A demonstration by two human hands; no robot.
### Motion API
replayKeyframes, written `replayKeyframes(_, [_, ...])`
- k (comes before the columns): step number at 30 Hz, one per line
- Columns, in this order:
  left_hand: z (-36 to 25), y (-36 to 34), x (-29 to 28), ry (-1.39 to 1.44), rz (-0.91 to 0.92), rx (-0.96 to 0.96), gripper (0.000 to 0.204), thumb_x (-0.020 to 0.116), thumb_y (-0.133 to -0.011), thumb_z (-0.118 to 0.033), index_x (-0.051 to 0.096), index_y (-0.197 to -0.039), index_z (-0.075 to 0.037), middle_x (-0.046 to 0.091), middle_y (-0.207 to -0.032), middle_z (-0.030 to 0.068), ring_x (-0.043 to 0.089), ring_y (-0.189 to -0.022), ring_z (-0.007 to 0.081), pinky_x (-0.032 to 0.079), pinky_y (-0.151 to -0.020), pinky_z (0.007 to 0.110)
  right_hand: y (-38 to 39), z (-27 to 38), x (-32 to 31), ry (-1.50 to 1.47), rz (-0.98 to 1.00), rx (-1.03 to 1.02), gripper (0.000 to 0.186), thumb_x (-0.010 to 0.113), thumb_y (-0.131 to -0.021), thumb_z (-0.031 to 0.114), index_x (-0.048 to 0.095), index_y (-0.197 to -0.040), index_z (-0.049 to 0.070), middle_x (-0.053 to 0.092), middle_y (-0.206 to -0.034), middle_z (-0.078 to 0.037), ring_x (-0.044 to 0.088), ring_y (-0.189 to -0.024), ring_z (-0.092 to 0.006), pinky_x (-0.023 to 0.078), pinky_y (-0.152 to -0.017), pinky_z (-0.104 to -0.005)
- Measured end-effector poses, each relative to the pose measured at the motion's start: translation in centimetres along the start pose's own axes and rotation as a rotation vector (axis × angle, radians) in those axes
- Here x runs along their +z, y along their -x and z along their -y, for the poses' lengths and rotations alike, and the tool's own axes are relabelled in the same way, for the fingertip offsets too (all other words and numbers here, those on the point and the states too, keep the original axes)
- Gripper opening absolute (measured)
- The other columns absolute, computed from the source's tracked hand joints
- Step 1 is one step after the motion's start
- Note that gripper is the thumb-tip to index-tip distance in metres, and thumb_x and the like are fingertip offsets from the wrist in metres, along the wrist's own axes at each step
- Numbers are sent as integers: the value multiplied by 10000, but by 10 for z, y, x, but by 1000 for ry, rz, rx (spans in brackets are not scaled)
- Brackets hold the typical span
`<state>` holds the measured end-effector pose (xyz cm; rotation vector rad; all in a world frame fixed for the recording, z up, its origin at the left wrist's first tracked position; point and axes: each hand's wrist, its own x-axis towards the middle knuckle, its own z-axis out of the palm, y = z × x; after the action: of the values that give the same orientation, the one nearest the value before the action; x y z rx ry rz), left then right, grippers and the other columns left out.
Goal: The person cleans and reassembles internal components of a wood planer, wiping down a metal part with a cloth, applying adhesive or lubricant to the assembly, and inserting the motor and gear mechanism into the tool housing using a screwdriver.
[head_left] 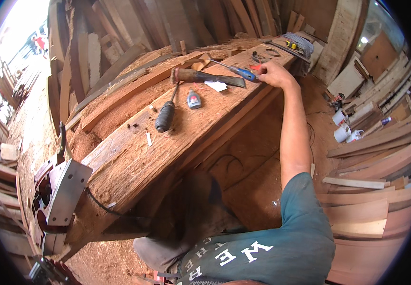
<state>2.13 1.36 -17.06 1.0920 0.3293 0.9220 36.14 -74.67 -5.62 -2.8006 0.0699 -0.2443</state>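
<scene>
My right hand [275,74] reaches over the far part of a thick wooden beam, fingers closed at the butt end of a screwdriver [243,72] with a blue handle. Its thin shank points left, away from the hand. Something small and red [255,67] lies beside the fingertips. Left of the screwdriver rests a broad chisel [200,76] with a wooden handle, partly over a white scrap [216,86]. Closer to me lie a small grey bottle [194,99] and a dark-handled tool with a thin shank [165,117]. My left hand is out of sight.
The sawdust-covered beam [134,142] runs from near left to far right. A power tool with a metal plate [70,192] stands at its near end, its cord trailing. A yellow tape measure [291,44] sits at the far end. Planks [362,209] are stacked right; white containers [342,124] stand nearby.
</scene>
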Motion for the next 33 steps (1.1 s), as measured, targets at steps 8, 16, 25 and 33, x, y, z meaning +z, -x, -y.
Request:
replayKeyframes(8, [-62, 26, -52, 301, 71, 59, 991, 690, -865, -59, 141, -1683, 43, 291, -1692, 322, 317, -1567, 498, 223, -1326, 634, 37, -49, -25, -377, -547, -164, 255, 682, -1030, 203, 688, -1187, 2, 687, -1027, -40, 642, -917, -144, 528, -839, -305])
replayKeyframes(16, [-84, 30, -44, 439, 152, 163, 965, 598, -867, 37, 91, -1688, 39, 205, -1706, 375, 215, -1591, 544, 177, -1333, 671, 149, 190, 13, -1260, -392, -868, 291, 609, -1000, -99, 639, -1285, -47, 595, -1352, -245, 637, -1108, -204, 554, -986, -258])
replayKeyframes(25, [-93, 13, -1, 517, 200, 151, 1139, 626, -739, 45, 23, -1704, 17, 124, -1707, 414, 107, -1603, 574, 79, -1331, 690, 253, 420, 90, -1245, 48, -1214, 363, 904, -850, 115, 667, -1109, 25, 742, -1000, -198, 719, -894, -219, 569, -723, -310])
replayKeyframes(33, [-89, 16, 11, 249, 134, 175, 1102, 771, -808, -151, 115, -1669, 53, 410, -1510, 436, 446, -1410, 621, 286, -1268, 682, 266, 459, 108, -1253, 104, -1197, 475, 823, -877, -88, 570, -1276, -36, 750, -1058, -241, 756, -1038, -348, 643, -873, -426])
